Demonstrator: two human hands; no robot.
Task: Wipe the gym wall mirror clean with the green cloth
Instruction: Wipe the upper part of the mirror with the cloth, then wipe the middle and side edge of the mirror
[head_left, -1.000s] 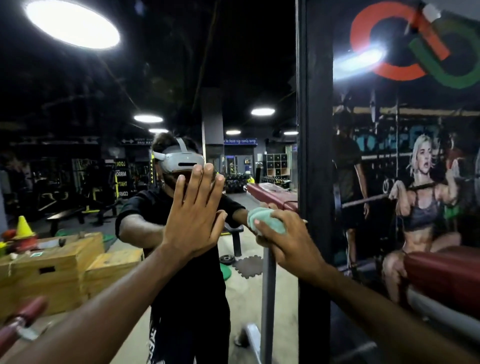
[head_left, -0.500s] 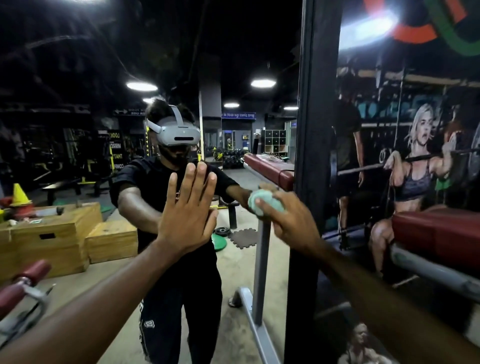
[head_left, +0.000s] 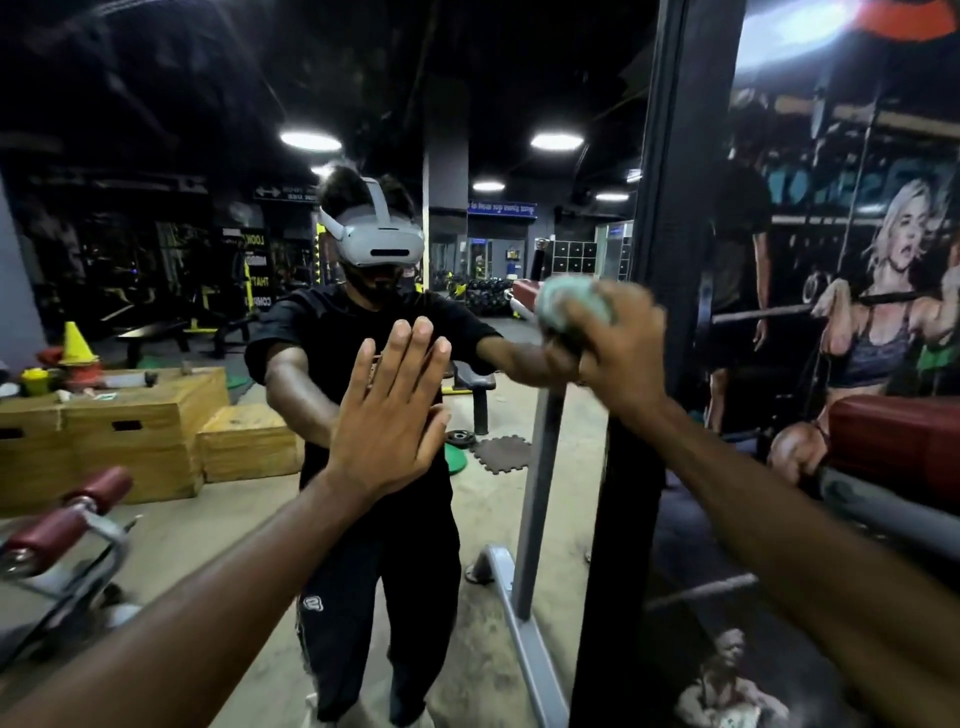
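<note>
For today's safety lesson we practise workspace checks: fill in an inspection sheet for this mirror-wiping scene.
Surface: mirror, reflecting the dim gym; smears cannot be told.
Job's things: cloth, bunched, against the mirror near its right edge.
Clutter: boxes and cone, seen in reflection; red pad at right.
Grippers: left hand flat on mirror, fingers straight; right hand grips cloth.
Cables: nothing seen.
Surroundings: black frame and mural right of mirror.

Your left hand (head_left: 387, 415) lies flat on the mirror (head_left: 156, 234), fingers straight, pointing up. Your right hand (head_left: 621, 358) (blurred) grips the balled green cloth (head_left: 569, 301) against the mirror, just beside the black post (head_left: 670, 208). Wooden boxes (head_left: 130, 415) reflected at left; poster (head_left: 857, 260) right of the post.
</note>
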